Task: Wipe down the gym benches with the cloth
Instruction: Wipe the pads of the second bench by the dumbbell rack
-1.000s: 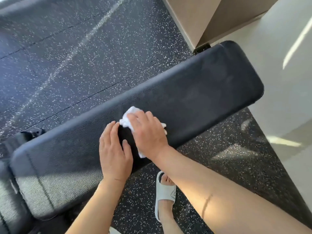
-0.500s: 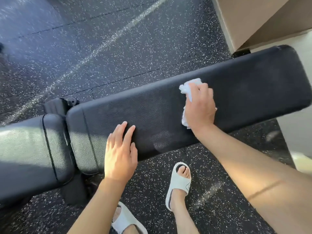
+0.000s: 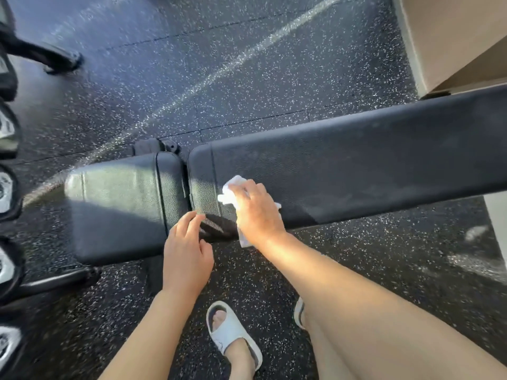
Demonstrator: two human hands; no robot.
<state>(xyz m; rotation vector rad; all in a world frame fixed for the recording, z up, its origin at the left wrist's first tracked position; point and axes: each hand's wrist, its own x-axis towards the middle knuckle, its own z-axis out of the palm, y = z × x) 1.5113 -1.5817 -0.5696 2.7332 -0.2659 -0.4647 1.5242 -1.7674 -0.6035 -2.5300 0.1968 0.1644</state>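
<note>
While right hand (image 3: pixel 256 212) presses crumpled white cloth (image 3: pixel 231 189) flat-fingered onto long black padded bench backrest (image 3: pixel 356 171) near its left end, left hand (image 3: pixel 186 250) hovers at gap beside black seat pad (image 3: pixel 118 207), fingers loosely spread, holding nothing.

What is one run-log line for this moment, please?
step: wiping | right hand: presses cloth on long pad | left hand: fingers on bench edge

Cloth (image 3: pixel 230 191) mostly hidden under right hand (image 3: pixel 256 213). Bench (image 3: pixel 356 171) cut off at right edge. Left-edge equipment (image 3: pixel 6 193) blurred, unidentifiable.
</note>
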